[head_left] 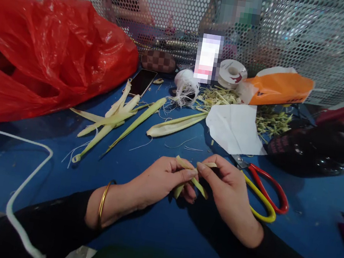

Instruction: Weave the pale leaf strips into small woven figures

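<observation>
My left hand (167, 178) is closed on several crossed strips of pale green corn husk (199, 188), pinched between thumb and fingers. From the other side my right hand (229, 189) pinches an end of the same strips, close to the left fingertips. Part of the strips is hidden behind my fingers. A pair of scissors (282, 199) with one red and one yellow handle lies beside my right hand, its blades partly under white paper (240, 126). Beyond my hands lie a curled husk piece (177, 124) and a pile of longer husks (118, 119) on the blue table (63, 186).
A big red plastic bag (56, 55) fills the left. Farther back are a phone (142, 82), a bundle of white thread (187, 89), a ribbon spool (232, 73), an orange packet (281, 88) and dried stems (273, 120). A white cable (31, 172) crosses my left sleeve. Perforated metal (177, 9) stands behind.
</observation>
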`<state>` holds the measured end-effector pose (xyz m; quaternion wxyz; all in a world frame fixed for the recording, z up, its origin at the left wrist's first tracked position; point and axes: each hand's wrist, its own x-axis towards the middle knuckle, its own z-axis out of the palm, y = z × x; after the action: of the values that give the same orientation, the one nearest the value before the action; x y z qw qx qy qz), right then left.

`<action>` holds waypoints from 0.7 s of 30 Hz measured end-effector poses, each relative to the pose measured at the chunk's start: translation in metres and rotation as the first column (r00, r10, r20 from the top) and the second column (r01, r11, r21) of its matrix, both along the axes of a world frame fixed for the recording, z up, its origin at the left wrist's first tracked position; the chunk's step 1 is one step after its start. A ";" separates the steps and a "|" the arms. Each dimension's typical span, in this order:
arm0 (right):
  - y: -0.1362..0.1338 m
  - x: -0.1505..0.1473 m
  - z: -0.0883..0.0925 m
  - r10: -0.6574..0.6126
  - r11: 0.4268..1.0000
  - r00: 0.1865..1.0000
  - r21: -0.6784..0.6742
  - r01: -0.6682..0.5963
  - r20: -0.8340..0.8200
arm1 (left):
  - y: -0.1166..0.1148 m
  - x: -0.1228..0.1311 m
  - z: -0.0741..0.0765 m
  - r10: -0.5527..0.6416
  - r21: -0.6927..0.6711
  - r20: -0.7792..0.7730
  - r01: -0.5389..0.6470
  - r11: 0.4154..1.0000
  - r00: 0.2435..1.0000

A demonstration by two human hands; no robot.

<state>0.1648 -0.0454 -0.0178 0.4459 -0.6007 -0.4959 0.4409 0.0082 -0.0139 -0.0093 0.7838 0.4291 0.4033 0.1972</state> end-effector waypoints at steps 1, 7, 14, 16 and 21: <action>0.000 0.000 -0.001 0.003 1.000 1.000 0.004 -0.003 -0.026 | 0.000 0.000 -0.001 0.014 -0.021 0.020 -0.014 1.000 1.000; -0.002 0.003 -0.003 -0.203 0.954 0.978 0.237 0.185 0.050 | 0.005 -0.001 0.002 0.141 -0.065 0.067 -0.137 0.988 0.988; -0.011 0.001 0.003 -0.014 0.889 0.844 0.393 -0.235 0.537 | 0.004 0.001 0.002 0.254 -0.016 0.187 -0.256 0.967 0.949; -0.012 -0.002 0.001 0.042 0.895 0.813 0.340 -0.289 0.581 | 0.003 0.002 0.003 0.253 0.002 0.203 -0.258 0.966 0.946; -0.012 -0.003 0.000 0.090 0.879 0.803 0.332 -0.343 0.589 | 0.002 0.003 0.005 0.264 0.001 0.214 -0.270 0.963 0.941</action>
<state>0.1621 -0.0574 -0.0176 0.3460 -0.5292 -0.7541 0.1775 0.0112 -0.0122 -0.0042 0.7816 0.3590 0.3689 0.3524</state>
